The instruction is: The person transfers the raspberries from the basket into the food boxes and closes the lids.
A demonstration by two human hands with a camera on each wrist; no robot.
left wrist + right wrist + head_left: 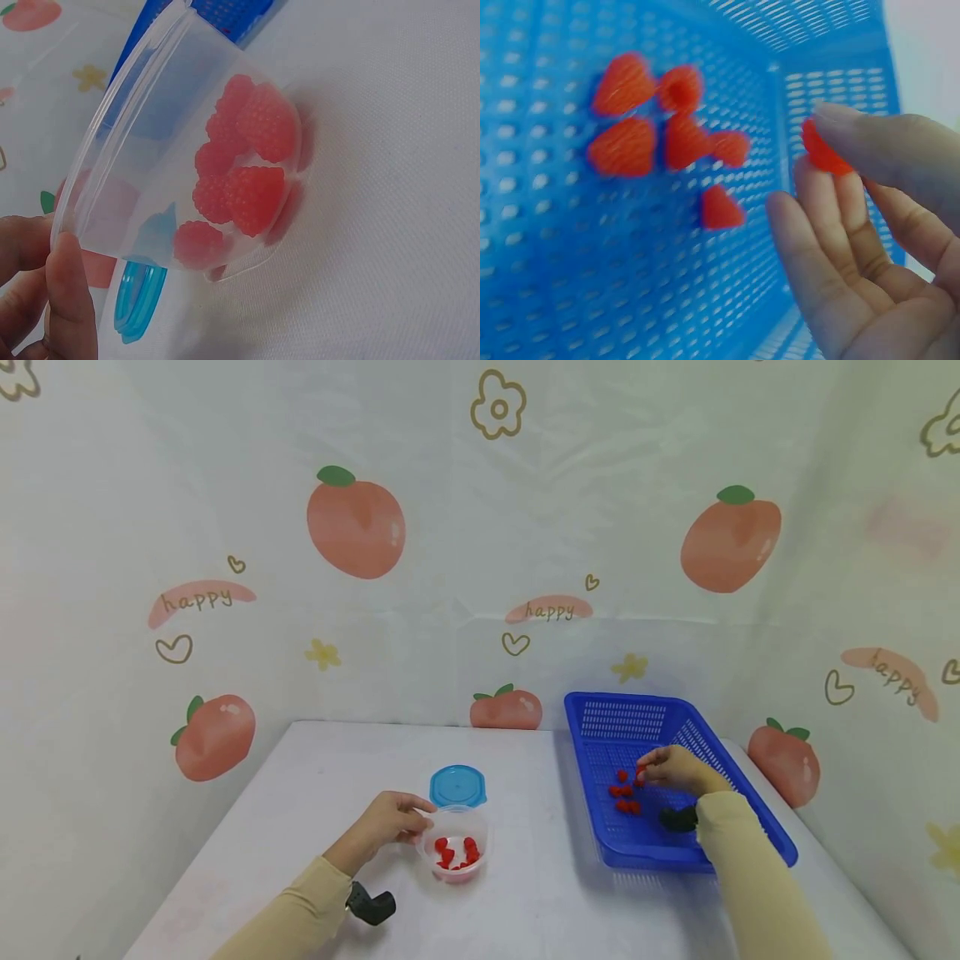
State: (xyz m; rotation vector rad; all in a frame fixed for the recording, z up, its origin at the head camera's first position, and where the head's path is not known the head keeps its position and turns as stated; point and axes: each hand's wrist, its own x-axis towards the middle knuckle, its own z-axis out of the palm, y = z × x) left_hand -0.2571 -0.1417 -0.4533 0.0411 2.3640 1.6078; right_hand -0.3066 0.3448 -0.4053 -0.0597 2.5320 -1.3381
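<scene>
My left hand (pixel 390 818) pinches the rim of a clear round plastic tub (pixel 161 82) between thumb and fingers. Through the tub's wall, several red raspberries (pixel 259 199) show on its bottom. At the right, my right hand (pixel 678 768) is over a blue basket (pixel 630 857). Its thumb and fingers pinch one raspberry (pixel 825 152), seen in the right wrist view. Several more raspberries (pixel 626 84) lie loosely grouped on the basket's perforated floor, to the left of that hand in the same view.
A blue round lid (pixel 457 786) lies on the white table (pixel 337 768) just behind the tub. The basket's raised walls surround the right hand's work area. A white printed curtain (pixel 450 527) hangs behind the table.
</scene>
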